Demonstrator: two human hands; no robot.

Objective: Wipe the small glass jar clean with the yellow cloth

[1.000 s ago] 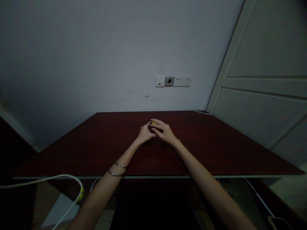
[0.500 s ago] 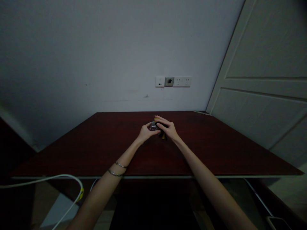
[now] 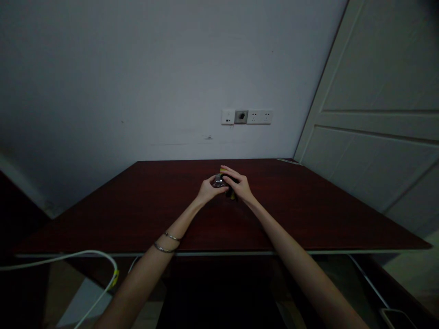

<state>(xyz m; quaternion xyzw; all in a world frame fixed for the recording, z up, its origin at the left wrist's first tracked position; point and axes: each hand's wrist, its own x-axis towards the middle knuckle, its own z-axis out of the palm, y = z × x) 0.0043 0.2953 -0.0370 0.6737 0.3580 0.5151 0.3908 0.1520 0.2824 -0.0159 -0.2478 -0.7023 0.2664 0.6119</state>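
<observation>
Over the far middle of the dark red table (image 3: 144, 205), both hands are closed around a small object (image 3: 218, 182) with a shiny, glassy-looking part and black and yellow parts. Its kind cannot be made out. My left hand (image 3: 206, 189) grips the shiny part from the left, thumb along the near side. From the right, my right hand (image 3: 243, 186) wraps the black and yellow part, its fingers reaching over the top. A yellow bit shows under the right fingertips and another below that hand. The fingers hide much of the object.
A pale wall with sockets and a switch (image 3: 247, 117) stands behind the table. To the right is a panelled white door (image 3: 373, 109). A white cable (image 3: 85, 252) with a yellow tag loops at the front left. A phone-like object (image 3: 398, 318) lies low at the right.
Both hands keep their hold on the object in nearly the same place. The whole view has shifted very slightly.
</observation>
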